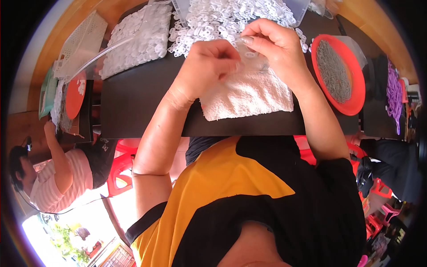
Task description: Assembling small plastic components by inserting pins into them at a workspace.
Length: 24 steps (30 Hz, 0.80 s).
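Observation:
Over a white terry cloth (249, 100) on the dark table, my two hands are close together. Curled fingers, partly smeared by motion, close my left hand (207, 66); whatever it may hold is hidden. Thumb and forefinger of my right hand (278, 49) meet in a pinch, and anything between them is too small to make out. Just beyond the hands spreads a heap of small white oval plastic rings (209, 31). Some of these rings lie by the far edge of the cloth, under my fingers.
A red plate (359, 89) of thin grey metal pins stands at the right. Left of the heap sits a clear bag (133, 40) packed with white pieces. Behind the heap is a translucent bin (302, 11). At the far left a person (66, 169) works beside a red dish (74, 104).

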Motion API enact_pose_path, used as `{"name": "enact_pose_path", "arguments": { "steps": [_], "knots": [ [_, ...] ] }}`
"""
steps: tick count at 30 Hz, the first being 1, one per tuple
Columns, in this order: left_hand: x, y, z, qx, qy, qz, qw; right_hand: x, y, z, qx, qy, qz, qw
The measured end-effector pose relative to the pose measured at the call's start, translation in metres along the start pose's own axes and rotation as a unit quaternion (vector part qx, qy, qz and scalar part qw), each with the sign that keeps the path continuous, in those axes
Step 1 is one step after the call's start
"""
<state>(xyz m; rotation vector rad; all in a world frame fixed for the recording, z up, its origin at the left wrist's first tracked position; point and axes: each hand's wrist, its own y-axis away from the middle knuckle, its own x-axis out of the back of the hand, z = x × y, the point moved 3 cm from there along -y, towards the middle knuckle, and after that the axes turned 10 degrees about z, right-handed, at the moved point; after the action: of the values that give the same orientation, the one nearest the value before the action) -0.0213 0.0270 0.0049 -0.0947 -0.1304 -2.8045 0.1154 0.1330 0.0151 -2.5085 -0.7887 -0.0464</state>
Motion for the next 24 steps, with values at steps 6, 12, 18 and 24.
{"name": "enact_pose_path", "arguments": {
  "steps": [6,12,18,24],
  "knots": [
    [0.009,-0.008,-0.008,0.063,0.234,0.071,0.968,-0.011,0.005,-0.009,-0.027,0.024,-0.039,0.999],
    [0.006,-0.008,-0.011,0.055,0.243,0.073,0.966,-0.015,0.007,-0.009,-0.004,0.064,-0.036,0.997],
    [0.006,-0.007,-0.01,0.034,0.182,0.075,0.98,-0.011,0.004,-0.007,0.002,0.056,-0.026,0.998],
    [0.003,-0.007,-0.01,0.037,0.218,0.093,0.971,-0.01,0.003,-0.007,0.017,0.082,-0.029,0.996]
  ]
}}
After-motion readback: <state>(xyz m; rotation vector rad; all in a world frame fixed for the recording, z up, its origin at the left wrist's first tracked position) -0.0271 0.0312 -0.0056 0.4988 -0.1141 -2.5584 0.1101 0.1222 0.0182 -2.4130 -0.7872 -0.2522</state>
